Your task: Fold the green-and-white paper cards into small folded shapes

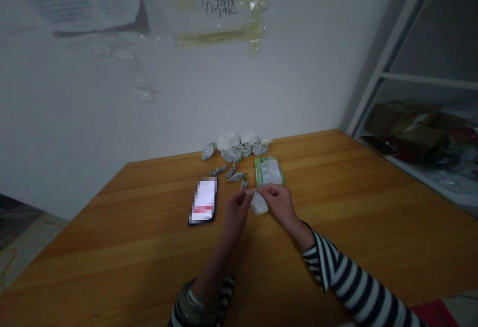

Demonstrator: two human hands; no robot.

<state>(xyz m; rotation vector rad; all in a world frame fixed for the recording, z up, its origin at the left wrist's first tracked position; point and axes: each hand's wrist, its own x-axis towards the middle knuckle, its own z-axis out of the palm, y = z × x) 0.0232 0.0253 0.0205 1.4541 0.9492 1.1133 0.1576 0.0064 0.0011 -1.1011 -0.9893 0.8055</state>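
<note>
Your left grip (236, 212) and right grip (280, 205): both pinched on a green-edged printed sheet (259, 203); folded paper packets (231, 171) just beyond, on the wooden tabletop (354, 227).

Both hands forward, low over the work, close together at centre. Left hand (236, 213) angled inward, thumb and fingertips (248, 193) pinched. Right hand (280, 204) mirrors it, fingertips (261, 191) pinched, nearly meeting the left's. Left forearm (214, 272) bare, rising from the bottom edge, with striped fabric near the elbow. Right forearm reaches in diagonally from lower right, navy-and-white striped sleeve (347, 277) ending at the wrist.
</note>
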